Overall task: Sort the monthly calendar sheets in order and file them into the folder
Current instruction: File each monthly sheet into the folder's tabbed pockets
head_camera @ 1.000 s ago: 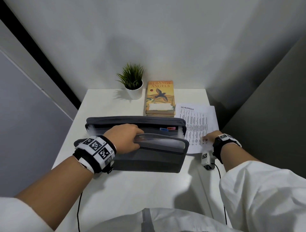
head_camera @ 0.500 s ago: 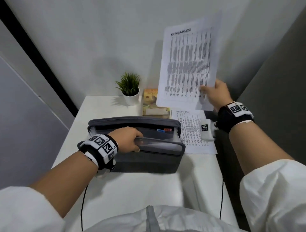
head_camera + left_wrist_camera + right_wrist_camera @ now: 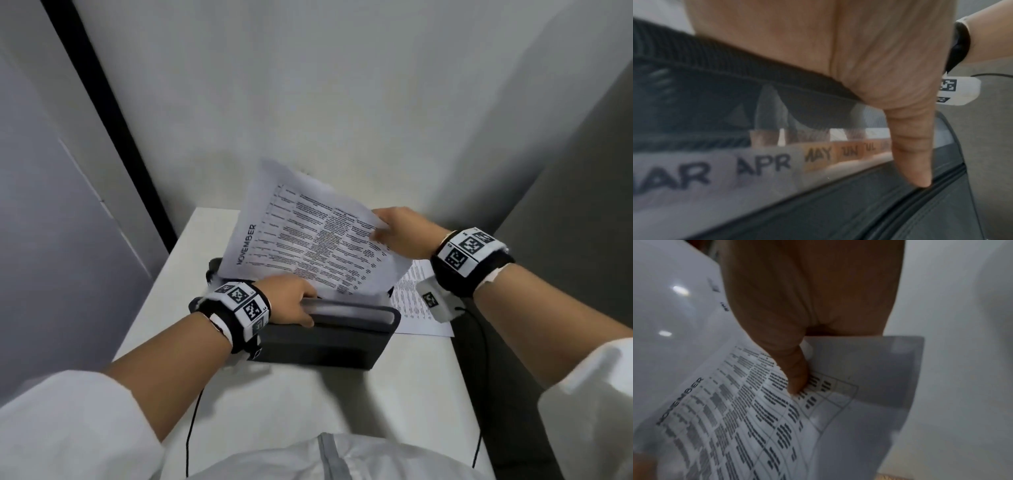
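Right hand (image 3: 399, 234) pinched the November sheet (image 3: 308, 240) at its far right edge, thumb (image 3: 797, 379) pressed on the printed grid, the other fingers behind the paper. I saw the sheet tilted in the air, title side turned to 9 o'clock, its lower edge meeting the open mouth of the folder (image 3: 325, 342).

Left hand (image 3: 291, 305) curled over the folder's near lip at about 9 o'clock of the opening, fingers hooked inside on the dividers, thumb (image 3: 914, 154) down the outer face. Through the left wrist camera I read month tabs (image 3: 818, 155) in a row: MAR, APR, MAY, JUN, JUL; further ones blurred.

The folder, dark grey, stood on the white bench (image 3: 308, 404), roughly centre. At 3 o'clock of it another printed sheet (image 3: 416, 305) lay flat on the bench, partly under the right wrist; I could not read its heading. Both wrists wore marker bands (image 3: 241, 303), cables trailing toward me.
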`<state>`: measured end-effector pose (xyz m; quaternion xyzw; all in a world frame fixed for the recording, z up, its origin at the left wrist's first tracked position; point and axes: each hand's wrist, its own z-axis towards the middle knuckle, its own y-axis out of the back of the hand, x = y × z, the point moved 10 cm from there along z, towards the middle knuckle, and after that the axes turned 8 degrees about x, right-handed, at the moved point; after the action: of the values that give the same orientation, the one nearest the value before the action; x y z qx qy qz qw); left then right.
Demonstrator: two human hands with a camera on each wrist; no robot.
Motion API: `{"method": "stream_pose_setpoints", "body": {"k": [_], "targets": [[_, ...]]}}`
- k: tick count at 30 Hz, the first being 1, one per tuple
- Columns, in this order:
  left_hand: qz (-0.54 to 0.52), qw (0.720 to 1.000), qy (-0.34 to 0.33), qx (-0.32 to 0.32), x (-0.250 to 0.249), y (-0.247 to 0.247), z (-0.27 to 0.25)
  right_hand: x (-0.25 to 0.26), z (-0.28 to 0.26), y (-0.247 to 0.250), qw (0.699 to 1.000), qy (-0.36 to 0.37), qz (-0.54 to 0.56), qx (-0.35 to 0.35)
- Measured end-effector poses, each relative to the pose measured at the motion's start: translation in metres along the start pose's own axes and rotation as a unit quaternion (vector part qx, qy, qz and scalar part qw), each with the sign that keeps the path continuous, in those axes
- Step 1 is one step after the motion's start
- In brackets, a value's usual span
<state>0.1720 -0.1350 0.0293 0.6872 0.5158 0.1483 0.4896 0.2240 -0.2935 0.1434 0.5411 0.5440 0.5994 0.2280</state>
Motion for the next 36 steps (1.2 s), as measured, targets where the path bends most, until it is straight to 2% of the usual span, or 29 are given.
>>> {"method": "stream_pose_setpoints", "body": {"k": [3,9,15,20,25,29,36], "targets": [[-0.013,1.0,0.009,0.011,0.018,-0.002,-0.012,0.011,0.005,-0.003,0.998,0.001,-0.061,0.022],[0.026,0.991,0.127,0.036,0.074,-0.001,-0.041,0.047,0.012,-0.011,0.989,0.032,-0.134,0.052],[0.047,0.989,0.139,0.012,0.077,-0.004,-0.048,0.064,0.025,-0.019,0.98,-0.003,-0.182,0.085],[0.065,0.989,0.131,-0.009,0.078,-0.008,-0.048,0.078,0.029,-0.061,0.958,-0.022,-0.232,0.165],[0.073,0.992,0.099,-0.03,0.075,-0.009,-0.051,0.083,0.027,-0.118,0.9,-0.014,-0.345,0.267],[0.097,0.991,0.074,-0.059,0.069,-0.007,-0.055,0.093,0.04,-0.13,0.884,0.01,-0.388,0.262],[0.091,0.988,0.019,-0.123,0.058,0.0,-0.063,0.093,0.052,-0.162,0.838,0.042,-0.456,0.296]]}}
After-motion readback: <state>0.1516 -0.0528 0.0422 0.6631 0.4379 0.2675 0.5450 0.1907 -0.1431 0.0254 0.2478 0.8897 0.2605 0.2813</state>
